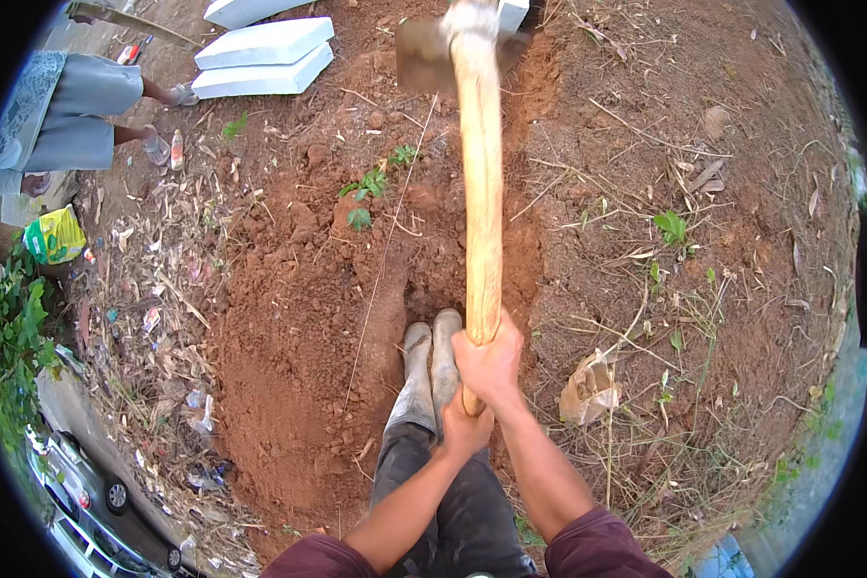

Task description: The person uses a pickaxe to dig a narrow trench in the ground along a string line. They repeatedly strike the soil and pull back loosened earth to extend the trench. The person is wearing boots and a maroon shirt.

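Evidently both hands are closed tight on a hoe (483, 183), the left hand (467, 432) at its butt end, the right hand (491, 361) just above. It reaches out past the boots (417, 371) over reddish soil (289, 318), its blade (422, 60) blurred; white blocks (263, 58) lie leftward. I'd expect it stiff and head-heavy, so a higher grip should steady it.

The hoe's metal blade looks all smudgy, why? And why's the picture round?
In the head view, the hoe blade is blurred, probably from moving, while the boots look sharper; also in the head view, the fisheye lens gives the round black border.
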Demonstrator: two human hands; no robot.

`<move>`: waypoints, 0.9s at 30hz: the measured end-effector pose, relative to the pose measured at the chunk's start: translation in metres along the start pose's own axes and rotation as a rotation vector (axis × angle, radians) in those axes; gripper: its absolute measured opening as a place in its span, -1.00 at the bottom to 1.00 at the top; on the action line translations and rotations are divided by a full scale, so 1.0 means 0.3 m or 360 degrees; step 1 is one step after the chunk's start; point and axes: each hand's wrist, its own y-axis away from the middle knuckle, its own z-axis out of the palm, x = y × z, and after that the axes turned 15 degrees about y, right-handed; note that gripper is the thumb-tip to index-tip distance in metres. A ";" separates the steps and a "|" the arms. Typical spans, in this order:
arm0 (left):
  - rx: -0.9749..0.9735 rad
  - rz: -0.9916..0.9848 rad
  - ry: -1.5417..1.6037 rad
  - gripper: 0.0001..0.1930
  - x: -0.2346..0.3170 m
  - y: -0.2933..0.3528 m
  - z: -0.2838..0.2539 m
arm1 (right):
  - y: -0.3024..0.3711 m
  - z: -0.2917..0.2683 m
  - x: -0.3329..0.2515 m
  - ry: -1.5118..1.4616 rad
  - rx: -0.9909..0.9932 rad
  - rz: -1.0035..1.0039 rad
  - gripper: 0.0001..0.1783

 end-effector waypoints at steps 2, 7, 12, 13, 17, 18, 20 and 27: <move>-0.0117 0.0037 -0.0056 -0.74 0.065 -0.201 0.062 | -0.130 -0.034 -0.083 -0.0166 0.0147 -0.0144 -0.74; -0.0210 0.0190 0.0039 -0.81 0.164 -0.581 0.193 | -0.473 -0.013 -0.182 -0.0296 0.0317 -0.0220 -0.77; 0.0060 -0.0737 -0.0203 -0.63 -0.179 -0.152 0.102 | -0.269 0.169 0.311 0.0445 -0.0196 0.0410 -0.53; 0.0040 -0.0549 -0.0072 -0.59 -0.202 0.010 0.029 | -0.114 0.191 0.373 0.0386 -0.0274 0.0410 -0.52; 0.0171 -0.0372 0.0058 -0.63 -0.143 0.255 -0.085 | 0.169 0.102 0.207 0.0202 -0.0330 0.0183 -0.58; 0.0201 -0.0241 0.0106 -0.64 -0.102 0.276 -0.083 | 0.208 0.077 0.177 0.0112 -0.0271 0.0108 -0.60; 0.0007 -0.0199 -0.0070 -0.65 -0.033 0.106 -0.097 | 0.120 0.028 0.002 -0.0040 -0.0150 0.0074 -0.62; -0.0168 0.0196 0.0127 -0.78 0.024 -0.607 0.090 | -0.398 0.100 -0.115 -0.0400 0.0238 -0.0303 -0.80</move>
